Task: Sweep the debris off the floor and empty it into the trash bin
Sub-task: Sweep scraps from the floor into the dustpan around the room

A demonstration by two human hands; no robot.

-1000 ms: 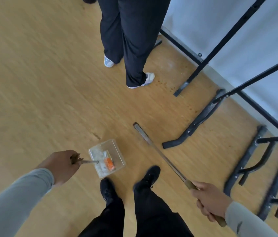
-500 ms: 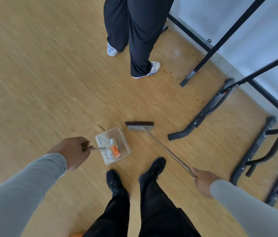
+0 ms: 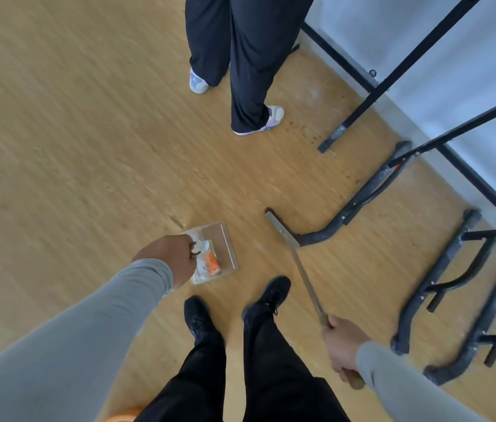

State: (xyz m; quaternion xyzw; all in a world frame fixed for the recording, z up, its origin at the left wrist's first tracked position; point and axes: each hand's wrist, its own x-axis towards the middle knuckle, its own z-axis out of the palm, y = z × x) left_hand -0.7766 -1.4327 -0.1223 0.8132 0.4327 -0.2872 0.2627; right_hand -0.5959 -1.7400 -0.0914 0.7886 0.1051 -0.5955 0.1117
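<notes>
A clear plastic dustpan hangs just above the wooden floor in front of my feet. White crumpled scraps and an orange piece lie in it. My left hand is shut on its thin handle. My right hand is shut on the long broom handle. The broom head rests on the floor to the right of the dustpan, apart from it. No trash bin is in view.
Another person's legs stand ahead of me. Black metal frame legs and bars lie along the grey wall on the right. An orange object peeks in at the bottom edge. Bare wood floor spreads to the left.
The broom head has swung from beside the dustpan out to the right, turned edge-on. My left hand has closed in nearer the dustpan. The view shifted slightly.
</notes>
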